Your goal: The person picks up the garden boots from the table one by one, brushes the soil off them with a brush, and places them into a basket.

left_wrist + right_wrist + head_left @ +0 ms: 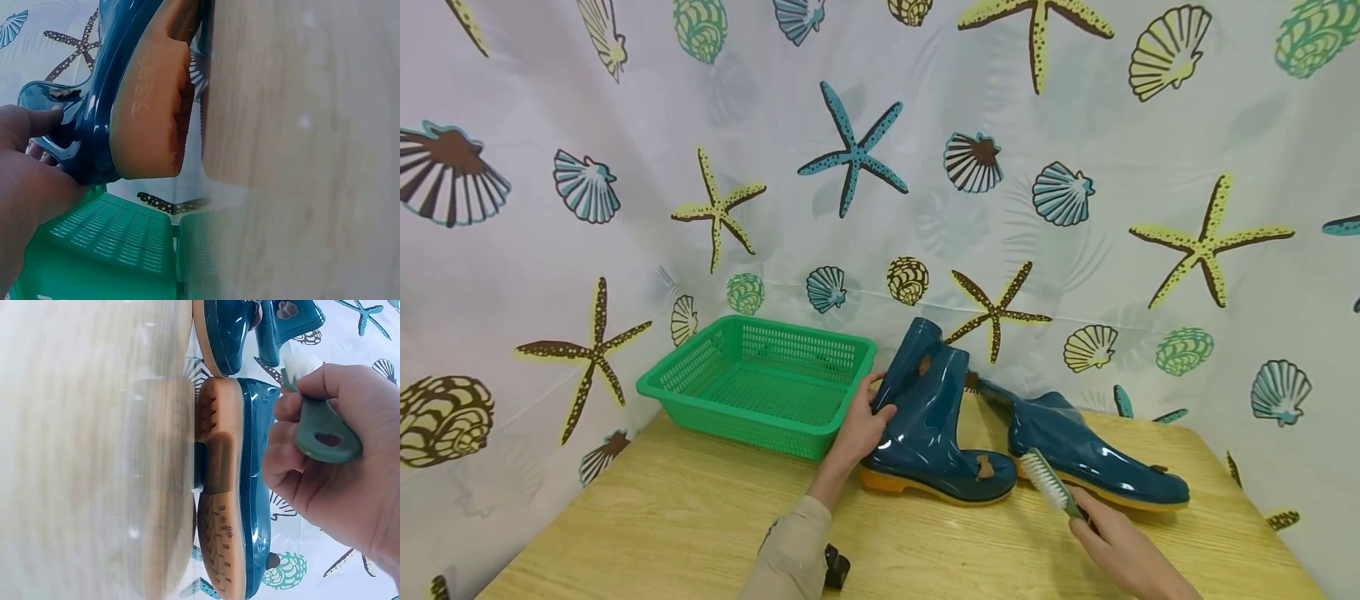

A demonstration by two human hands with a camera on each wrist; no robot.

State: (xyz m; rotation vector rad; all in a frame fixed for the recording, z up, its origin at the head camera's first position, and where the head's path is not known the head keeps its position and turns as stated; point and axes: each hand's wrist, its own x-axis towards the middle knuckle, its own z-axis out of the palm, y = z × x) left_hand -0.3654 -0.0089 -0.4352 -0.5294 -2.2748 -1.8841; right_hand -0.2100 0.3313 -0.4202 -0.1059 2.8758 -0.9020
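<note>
Two glossy blue rubber boots with orange soles stand on the wooden table (685, 517). My left hand (872, 404) grips the back of the shaft of the upright boot (928, 417); in the left wrist view that hand (44, 144) wraps round the boot's heel (103, 100). In my right hand (1088, 523) is a green-handled scrubbing brush (1049, 483), its white bristles close to the second boot (1093, 454), whose shaft has flopped over. The right wrist view has the right hand (312, 456) curled round the brush handle (325, 432) beside that boot (253, 487).
An empty green plastic basket (760, 379) sits at the table's back left, just left of the upright boot. A curtain printed with shells and starfish (1075, 208) hangs behind and to the sides. A small black object (837, 568) shows at my left wrist.
</note>
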